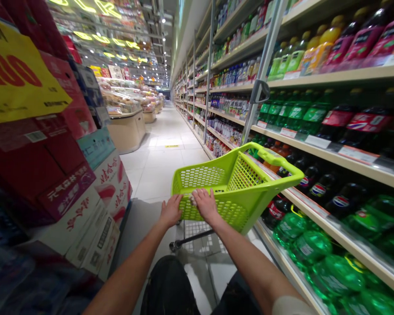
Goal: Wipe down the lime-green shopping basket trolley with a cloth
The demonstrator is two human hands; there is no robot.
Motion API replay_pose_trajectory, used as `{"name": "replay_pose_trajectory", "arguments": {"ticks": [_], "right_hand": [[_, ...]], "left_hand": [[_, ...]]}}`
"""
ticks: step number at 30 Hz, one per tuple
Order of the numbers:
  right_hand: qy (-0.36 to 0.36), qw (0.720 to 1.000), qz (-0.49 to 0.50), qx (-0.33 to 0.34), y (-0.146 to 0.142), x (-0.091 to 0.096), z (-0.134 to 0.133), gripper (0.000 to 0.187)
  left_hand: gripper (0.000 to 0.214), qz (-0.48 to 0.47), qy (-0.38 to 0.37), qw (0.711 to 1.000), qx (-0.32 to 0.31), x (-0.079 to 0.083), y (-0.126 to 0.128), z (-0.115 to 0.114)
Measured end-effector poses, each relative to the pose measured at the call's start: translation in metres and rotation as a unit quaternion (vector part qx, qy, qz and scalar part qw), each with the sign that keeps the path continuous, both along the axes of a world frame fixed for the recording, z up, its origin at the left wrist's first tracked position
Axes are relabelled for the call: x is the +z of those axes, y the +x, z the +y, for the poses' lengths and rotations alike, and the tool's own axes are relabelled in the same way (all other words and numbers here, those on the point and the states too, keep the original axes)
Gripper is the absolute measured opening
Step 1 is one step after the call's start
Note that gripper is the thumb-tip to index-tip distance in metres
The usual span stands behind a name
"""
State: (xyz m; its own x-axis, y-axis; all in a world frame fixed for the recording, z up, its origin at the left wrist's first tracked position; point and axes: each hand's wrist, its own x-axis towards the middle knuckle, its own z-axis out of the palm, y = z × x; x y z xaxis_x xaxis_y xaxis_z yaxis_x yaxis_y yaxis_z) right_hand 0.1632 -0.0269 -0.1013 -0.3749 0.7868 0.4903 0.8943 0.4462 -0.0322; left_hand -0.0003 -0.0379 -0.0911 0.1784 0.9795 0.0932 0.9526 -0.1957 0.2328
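Observation:
A lime-green plastic shopping cart (246,179) stands in the aisle just ahead of me, its basket empty as far as I can see. My left hand (170,211) is closed over the near rim of the basket. My right hand (205,204) grips the same rim beside it, with a small crumpled pale thing pinched under its fingers. The cart's dark metal frame and a wheel (175,246) show beneath the basket.
Shelves of drink bottles (315,113) run along the right, green bottles (318,258) lowest. Stacked red and white cartons (82,205) with a yellow price sign (16,83) line the left. The tiled aisle (164,148) stretches ahead past display counters (126,127).

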Motion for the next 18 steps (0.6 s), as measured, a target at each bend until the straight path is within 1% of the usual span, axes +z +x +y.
{"name": "replay_pose_trajectory", "arguments": {"ticks": [2,4,7,8,9,10,12,16,18], "right_hand": [[0.017,1.000,-0.010,-0.003,0.024,0.001,0.002,0.028],[0.040,0.999,-0.019,-0.021,0.066,0.008,-0.001,0.026],[0.092,0.991,-0.026,-0.090,0.140,0.025,-0.012,0.030],[0.109,0.987,-0.029,-0.115,0.160,0.030,-0.016,0.031],[0.118,0.984,-0.036,-0.130,0.174,0.033,-0.021,0.032],[0.123,0.981,-0.042,-0.141,0.182,0.036,-0.024,0.033],[0.121,0.981,-0.054,-0.142,0.180,0.036,-0.026,0.035],[0.116,0.984,-0.058,-0.121,0.146,0.025,-0.015,0.050],[0.113,0.985,-0.059,-0.114,0.137,0.021,-0.004,0.046]], "left_hand": [[0.056,0.010,0.006,1.000,0.003,0.000,-0.001,-0.004],[0.054,0.024,0.004,1.000,0.008,0.000,-0.003,-0.006],[0.054,0.042,0.007,0.999,0.021,0.000,-0.005,-0.003],[0.054,0.045,0.011,0.999,0.028,0.000,-0.005,-0.001],[0.054,0.048,0.014,0.998,0.036,0.000,-0.004,0.000],[0.052,0.050,0.017,0.998,0.044,0.000,-0.003,0.002],[0.051,0.053,0.019,0.997,0.055,0.000,-0.002,0.005],[0.050,0.061,0.017,0.996,0.058,0.002,0.000,0.006],[0.050,0.062,0.015,0.996,0.060,0.004,0.001,0.004]]}}
